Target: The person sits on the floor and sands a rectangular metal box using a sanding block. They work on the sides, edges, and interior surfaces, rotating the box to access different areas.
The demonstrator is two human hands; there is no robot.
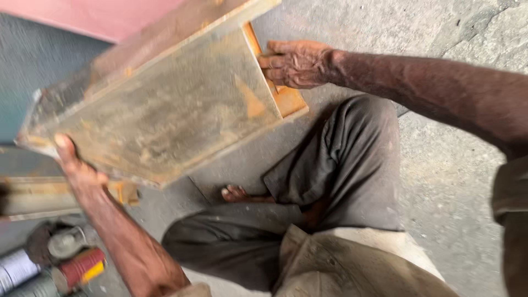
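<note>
- Big rusty steel channel (165, 104) is hanging tilted over the concrete floor (451, 181), above the crossed legs.
- Right hand (294, 63) is gripping the channel's far end, fingers curled on its edge.
- Left hand (74, 165) is clasping its near corner.
- Paint cans (49, 269) are sitting below-left of the channel.

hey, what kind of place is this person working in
Probably a metalworking or welding yard, at floor level. The person sits on bare concrete floor, both hands gripping a rusty steel beam section, left hand at its corner, right hand at its end. An angle grinder lies nearby.
</note>
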